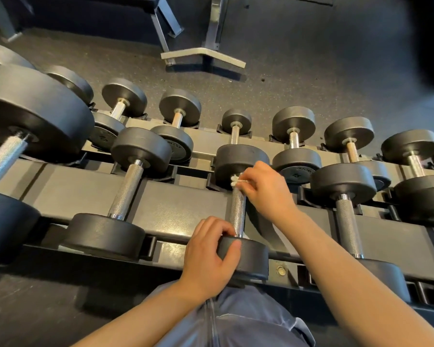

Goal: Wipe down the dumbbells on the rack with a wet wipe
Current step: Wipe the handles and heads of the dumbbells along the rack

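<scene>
The right hand [266, 189] pinches a crumpled white wipe [236, 180] against the knurled steel handle [237, 211] of a round, matte-black dumbbell [241, 162] on the rack [181, 204]; the left hand [211, 256] curls round its near head.

Dim, overhead glare on rack [176, 216]; edges warped, blurry.

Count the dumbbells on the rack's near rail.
5: a big one far left, one beside it, the one being wiped, one to its right, one cropped at the right edge. More may sit off-frame.
</scene>
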